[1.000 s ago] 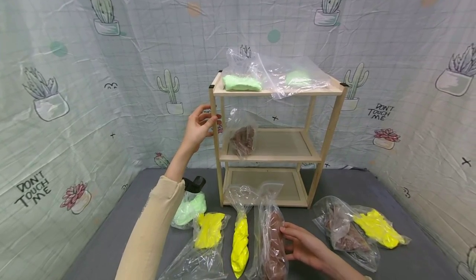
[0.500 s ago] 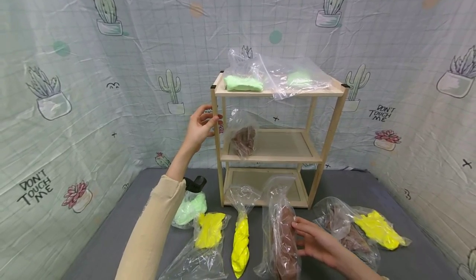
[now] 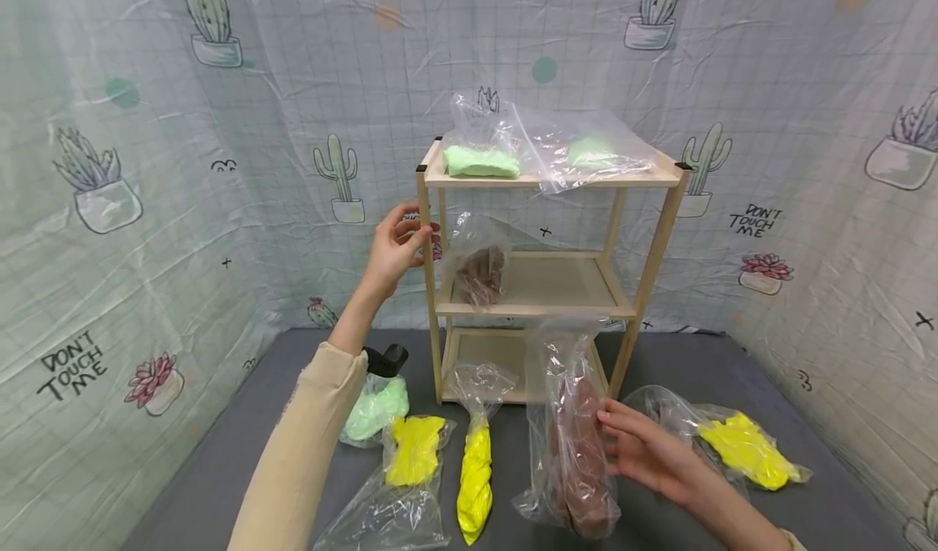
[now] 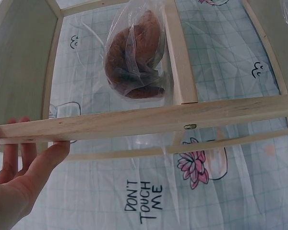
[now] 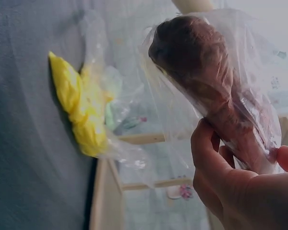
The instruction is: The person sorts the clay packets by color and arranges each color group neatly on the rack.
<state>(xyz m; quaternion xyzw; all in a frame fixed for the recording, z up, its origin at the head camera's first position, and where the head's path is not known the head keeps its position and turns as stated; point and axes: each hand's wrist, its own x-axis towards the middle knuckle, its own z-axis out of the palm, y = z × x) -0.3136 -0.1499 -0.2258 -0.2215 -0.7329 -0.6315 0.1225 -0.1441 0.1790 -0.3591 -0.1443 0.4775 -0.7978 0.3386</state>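
Note:
My left hand [image 3: 392, 251] holds the left front post [image 3: 431, 323] of a three-tier wooden shelf; the left wrist view shows its fingers and thumb round the wood [image 4: 115, 120]. With fingers and thumb my right hand [image 3: 655, 457] grips a clear plastic bag with a long brown clay-like lump [image 3: 582, 461]. That bag is lifted in front of the bottom tier, its flat top end leaning toward the shelf. A bag with a curled brown lump [image 3: 479, 276] sits at the left of the middle tier. Two bags with pale green lumps [image 3: 481, 162] lie on the top tier.
Left on the grey table are a bagged pale green lump [image 3: 377, 411], a bagged yellow piece [image 3: 413, 452] and a black curved object [image 3: 388, 361]. A long yellow bag [image 3: 475, 482] lies mid-front. Another yellow bag [image 3: 751, 449] lies right, beside a partly hidden bag [image 3: 659, 400].
My right hand has raised the long brown bag off the table, moving it to the right and toward the shelf. My left hand stays on the post.

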